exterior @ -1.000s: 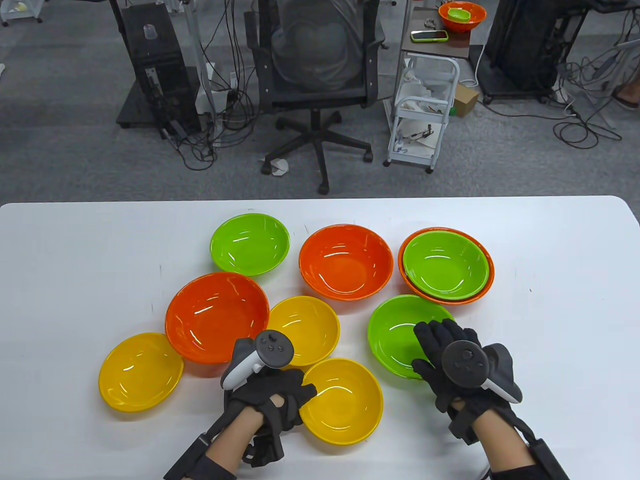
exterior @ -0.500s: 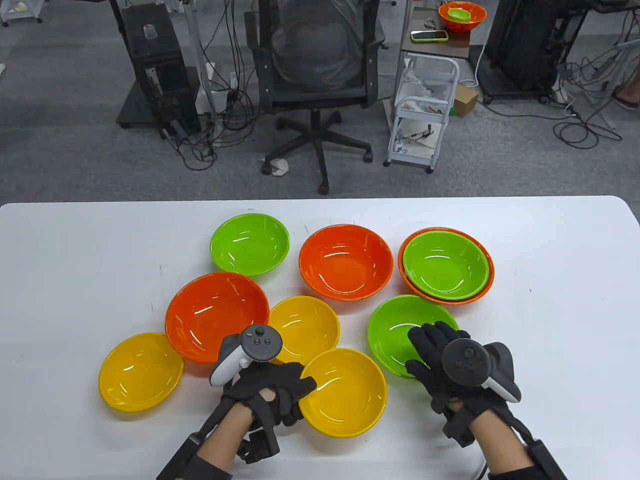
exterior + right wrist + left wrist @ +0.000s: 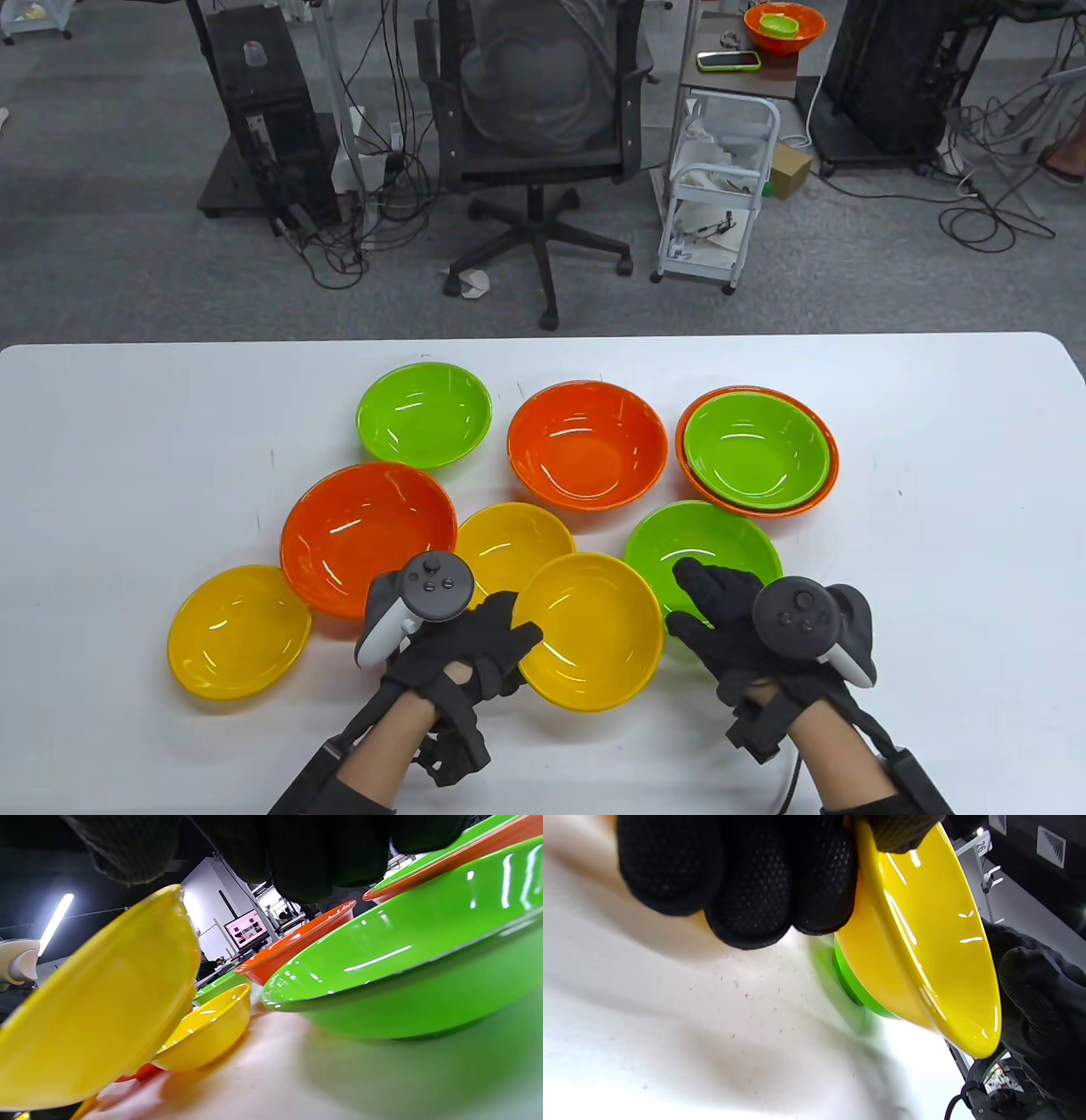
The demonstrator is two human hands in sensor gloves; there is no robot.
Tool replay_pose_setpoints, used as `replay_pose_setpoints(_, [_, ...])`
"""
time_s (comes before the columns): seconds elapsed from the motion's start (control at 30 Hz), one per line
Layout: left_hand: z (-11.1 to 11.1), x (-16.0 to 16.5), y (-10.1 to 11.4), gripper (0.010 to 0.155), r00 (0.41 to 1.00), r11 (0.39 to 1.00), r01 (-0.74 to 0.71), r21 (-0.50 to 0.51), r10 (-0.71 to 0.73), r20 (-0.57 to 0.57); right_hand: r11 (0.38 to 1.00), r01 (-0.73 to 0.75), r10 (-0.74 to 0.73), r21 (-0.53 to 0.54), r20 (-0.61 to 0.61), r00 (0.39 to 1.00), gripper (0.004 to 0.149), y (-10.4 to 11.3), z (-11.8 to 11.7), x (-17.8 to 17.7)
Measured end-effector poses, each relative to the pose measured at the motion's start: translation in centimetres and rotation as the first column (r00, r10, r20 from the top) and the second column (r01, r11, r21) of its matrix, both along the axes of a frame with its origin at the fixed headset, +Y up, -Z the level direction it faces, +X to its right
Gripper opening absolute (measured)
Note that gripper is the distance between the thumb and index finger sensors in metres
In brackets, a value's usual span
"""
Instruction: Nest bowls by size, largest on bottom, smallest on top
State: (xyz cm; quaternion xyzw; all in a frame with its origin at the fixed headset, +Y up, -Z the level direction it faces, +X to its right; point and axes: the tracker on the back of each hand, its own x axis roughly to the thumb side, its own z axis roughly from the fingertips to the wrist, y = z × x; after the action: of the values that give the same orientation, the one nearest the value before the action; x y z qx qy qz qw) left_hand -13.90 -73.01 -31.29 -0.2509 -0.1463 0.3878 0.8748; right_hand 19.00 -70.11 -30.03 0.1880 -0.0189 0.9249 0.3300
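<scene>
Left hand pinches the glossy yellow bowl by its rim, tilted off the worktop, probably bound for the green bowl. Right hand lies loose, fingers flat on that green rim, likely steadying it. Farther back, more smooth plastic-looking bowls: a green one already nested in an orange bowl.

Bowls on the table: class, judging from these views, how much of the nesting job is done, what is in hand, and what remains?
Done: one green bowl sits nested in an orange bowl at far right. In hand: the left hand grips a lifted, tilted yellow bowl, while the right hand rests on the near green bowl. Left: six bowls sit single, two orange, one green, two yellow, and that near green one.
</scene>
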Motion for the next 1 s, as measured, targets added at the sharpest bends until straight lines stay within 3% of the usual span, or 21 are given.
replay_pose_setpoints(0.2, [0.2,0.3,0.3,0.065,1.0,0.998,-0.009,0.07,0.01,-0.016,0.993,0.109,-0.111,-0.044,-0.027,0.993,0.071,-0.4,0.0,-0.7])
replay_pose_setpoints(0.6, [0.3,0.8,0.1,0.065,1.0,0.998,0.003,0.059,-0.003,0.009,0.981,0.172,-0.172,-0.092,0.016,0.985,0.064,-0.8,-0.2,-1.4])
replay_pose_setpoints(1.0, [0.9,1.5,1.1,0.071,0.999,0.995,-0.008,0.096,0.003,0.051,0.978,0.207,-0.201,-0.028,0.136,0.97,0.054,-0.6,-0.7,-1.2])
